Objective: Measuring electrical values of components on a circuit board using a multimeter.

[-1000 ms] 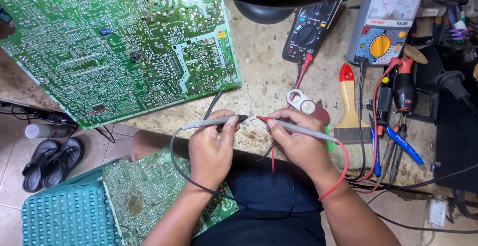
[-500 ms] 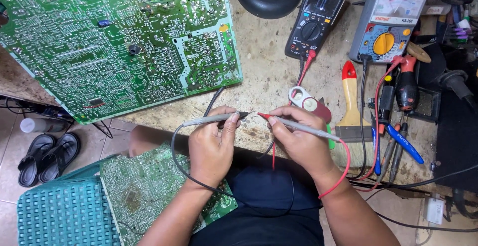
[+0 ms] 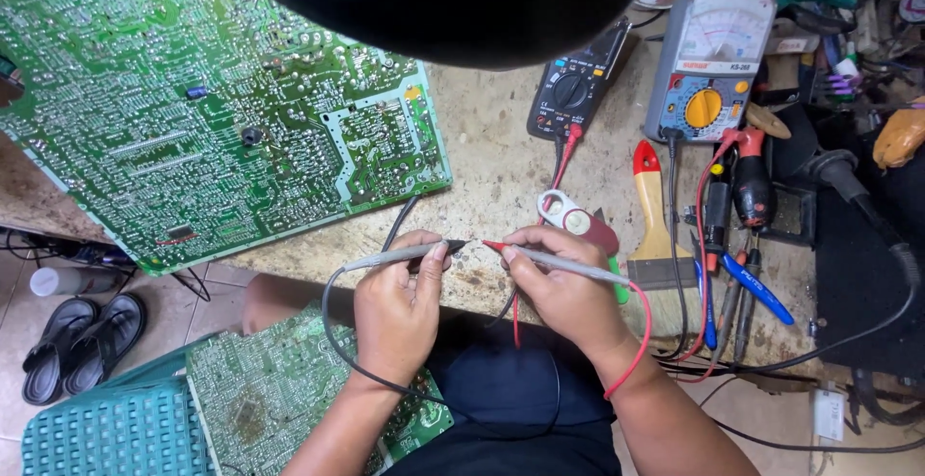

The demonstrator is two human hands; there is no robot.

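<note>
My left hand (image 3: 400,303) grips a grey probe with a black tip (image 3: 424,250) and a black lead. My right hand (image 3: 564,288) grips a grey probe with a red tip (image 3: 540,256) and a red lead. The two tips point at each other, almost touching, over the front edge of the worn bench (image 3: 491,168). The leads run to a small black digital multimeter (image 3: 573,91) at the back.
A large green circuit board (image 3: 193,110) lies on the left of the bench, overhanging its edge. An analog meter (image 3: 708,66), a paintbrush (image 3: 655,216), screwdrivers and pliers crowd the right. Another circuit board (image 3: 279,399) rests on a teal crate (image 3: 96,437) by my knee. Sandals (image 3: 77,341) lie on the floor.
The view has shifted slightly down and left. Both hands keep their probes held tip to tip at the bench edge.
</note>
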